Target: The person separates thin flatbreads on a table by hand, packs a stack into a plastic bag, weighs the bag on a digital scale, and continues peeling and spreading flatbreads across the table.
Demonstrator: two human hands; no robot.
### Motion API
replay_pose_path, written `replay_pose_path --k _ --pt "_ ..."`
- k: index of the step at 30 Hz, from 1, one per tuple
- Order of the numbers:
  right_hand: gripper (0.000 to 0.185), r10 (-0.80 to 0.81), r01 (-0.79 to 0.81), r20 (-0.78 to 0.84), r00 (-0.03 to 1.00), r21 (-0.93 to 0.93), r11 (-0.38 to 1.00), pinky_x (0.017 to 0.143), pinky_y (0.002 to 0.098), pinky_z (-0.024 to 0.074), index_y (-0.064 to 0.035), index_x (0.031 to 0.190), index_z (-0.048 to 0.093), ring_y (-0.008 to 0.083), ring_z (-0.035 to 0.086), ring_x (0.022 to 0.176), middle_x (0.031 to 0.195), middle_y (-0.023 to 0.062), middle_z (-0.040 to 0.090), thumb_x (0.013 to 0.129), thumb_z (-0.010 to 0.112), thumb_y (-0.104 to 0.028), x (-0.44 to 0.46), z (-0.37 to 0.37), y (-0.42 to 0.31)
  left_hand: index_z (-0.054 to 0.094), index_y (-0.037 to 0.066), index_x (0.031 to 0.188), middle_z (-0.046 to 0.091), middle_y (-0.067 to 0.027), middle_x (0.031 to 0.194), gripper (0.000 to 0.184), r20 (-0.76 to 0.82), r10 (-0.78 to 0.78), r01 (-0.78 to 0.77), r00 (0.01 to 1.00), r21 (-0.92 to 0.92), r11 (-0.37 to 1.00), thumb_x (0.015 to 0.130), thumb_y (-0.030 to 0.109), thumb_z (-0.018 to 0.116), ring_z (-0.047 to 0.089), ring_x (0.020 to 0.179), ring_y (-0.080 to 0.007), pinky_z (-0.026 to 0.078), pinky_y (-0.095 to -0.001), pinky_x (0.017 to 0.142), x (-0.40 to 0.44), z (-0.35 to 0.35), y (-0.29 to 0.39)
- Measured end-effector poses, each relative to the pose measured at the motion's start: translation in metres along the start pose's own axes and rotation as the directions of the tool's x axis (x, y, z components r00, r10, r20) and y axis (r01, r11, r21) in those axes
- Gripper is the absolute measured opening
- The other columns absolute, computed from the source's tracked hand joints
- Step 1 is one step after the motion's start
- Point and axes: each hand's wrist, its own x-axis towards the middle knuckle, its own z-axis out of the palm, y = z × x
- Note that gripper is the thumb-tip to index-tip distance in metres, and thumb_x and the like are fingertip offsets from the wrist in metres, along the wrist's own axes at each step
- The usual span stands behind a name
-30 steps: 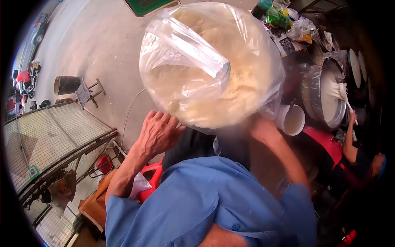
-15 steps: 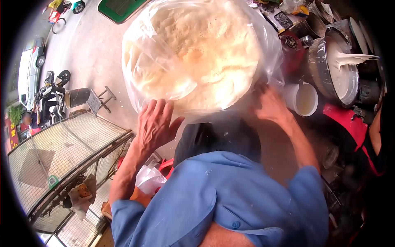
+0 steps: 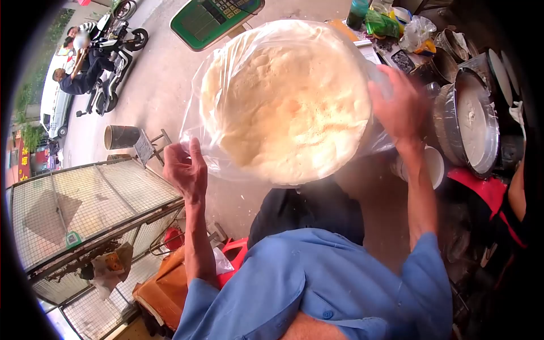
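A large round mass of pale dough [image 3: 289, 107] lies under clear plastic film [image 3: 195, 122] in front of me. My left hand [image 3: 187, 170] is closed on the film's edge at the lower left, thumb up against the fingers. At the right rim of the dough is my right hand [image 3: 399, 105], blurred, its fingers bent over the film there. Whether it grips the film cannot be made out. The film is drawn out wide to the left of the dough and also stretches past its right side.
A green scale [image 3: 212, 22] stands beyond the dough. Right: a white bucket [image 3: 433, 168], a large bowl of white batter [image 3: 473, 124], and a co-worker's arm [image 3: 517, 192]. Left: a mesh cage [image 3: 90, 198], a stool [image 3: 148, 148], people on a motorcycle [image 3: 107, 62].
My left hand has gone from lying against the near left rim to pinching the film further left. My right hand has moved up along the right rim. The folded film no longer covers the dough's middle.
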Motion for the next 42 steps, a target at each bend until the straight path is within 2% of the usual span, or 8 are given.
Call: replay_pose_path --k 4,12,23,25,28,32,34,42 --pt "0.052 -0.163 0.177 0.073 0.984 -0.279 0.944 0.082 0.0411 0.048 -0.0028 0.12 0.057 0.0345 0.057 0.098 0.107 0.0171 0.059 0.076 0.073 -0.026 0.036 0.06 0.014 0.057 0.004 0.089 0.056 -0.0126 0.083 0.034 -0.045 0.485 -0.421 0.873 0.43 0.799 0.066 0.017 0.079 0.055 0.077 -0.0298 0.045 -0.0396 0.065 0.026 0.004 0.047" --pt "0.012 -0.212 0.215 0.038 0.977 -0.166 0.962 0.063 0.0437 0.0461 -0.0059 0.085 0.063 0.0352 0.059 0.076 0.081 0.012 0.06 0.081 0.066 -0.017 0.104 0.105 0.023 0.062 0.01 0.113 0.038 -0.0207 0.142 0.048 0.614 0.604 -0.811 0.509 0.108 0.574 0.069 0.026 0.073 0.023 0.139 -0.0379 0.017 -0.0623 0.109 0.052 0.069 0.053" --pt "0.031 0.317 -0.514 0.577 0.753 0.214 0.831 0.053 0.0273 0.0426 -0.0018 0.068 0.068 0.0071 0.055 0.058 0.063 -0.0007 0.063 0.075 0.073 -0.031 0.165 0.16 0.072 0.044 0.009 0.137 0.044 -0.0168 0.141 0.047 0.565 0.478 -0.613 0.673 0.065 0.787 0.095 0.03 0.044 0.038 0.131 -0.0378 0.031 -0.0444 0.108 0.158 0.124 0.025" --pt "0.028 0.301 -0.438 0.565 0.768 0.121 0.891 0.055 0.0272 0.0452 -0.0034 0.07 0.07 0.0093 0.056 0.056 0.063 0.0016 0.065 0.072 0.074 -0.031 0.15 0.185 0.107 0.046 0.008 0.134 0.049 -0.0169 0.136 0.049 0.74 0.268 -0.167 0.617 -0.21 0.963 0.092 0.032 0.047 0.042 0.126 -0.039 0.033 -0.0464 0.105 0.169 0.124 0.032" --pt "0.032 0.362 -0.674 0.701 0.614 0.228 0.702 0.055 0.0264 0.0449 -0.0008 0.077 0.07 0.0075 0.055 0.06 0.066 0.0002 0.064 0.073 0.073 -0.032 0.118 0.174 0.133 0.045 0.007 0.136 0.053 -0.0168 0.132 0.051 0.756 0.265 -0.045 0.599 -0.299 0.953 0.088 0.024 0.051 0.047 0.124 -0.0336 0.038 -0.0407 0.102 0.168 0.114 0.012" --pt "0.031 0.396 -0.576 0.562 0.726 0.182 0.797 0.059 0.0264 0.0455 0.0007 0.087 0.068 0.0077 0.056 0.064 0.072 0.0023 0.065 0.082 0.064 -0.029 0.061 0.107 0.131 0.047 0.006 0.134 0.059 -0.0133 0.123 0.049 0.635 0.331 -0.065 0.698 -0.404 0.912 0.086 0.013 0.052 0.053 0.116 -0.0242 0.041 -0.037 0.098 0.136 0.079 -0.024" --pt "0.029 0.42 -0.581 0.513 0.748 0.2 0.789 0.061 0.0263 0.0459 0.0009 0.094 0.065 0.0092 0.057 0.067 0.075 0.0042 0.066 0.082 0.063 -0.025 0.021 0.102 0.151 0.048 0.005 0.133 0.063 -0.008 0.114 0.045 0.733 -0.042 0.35 0.679 -0.272 0.896 0.089 0.012 0.051 0.057 0.105 -0.0168 0.043 -0.0308 0.093 0.118 0.068 -0.032" --pt "0.028 0.483 -0.649 0.437 0.759 0.447 0.616 0.056 0.029 0.0355 -0.0019 0.076 0.052 0.0101 0.044 0.064 0.065 -0.0007 0.045 0.091 0.05 -0.025 -0.107 0.069 0.105 0.063 -0.001 0.104 0.065 -0.0006 0.092 0.022 0.525 -0.04 0.333 0.85 -0.478 0.813 0.093 0.017 0.057 0.057 0.081 -0.0077 0.046 -0.0232 0.077 0.098 0.083 -0.06"
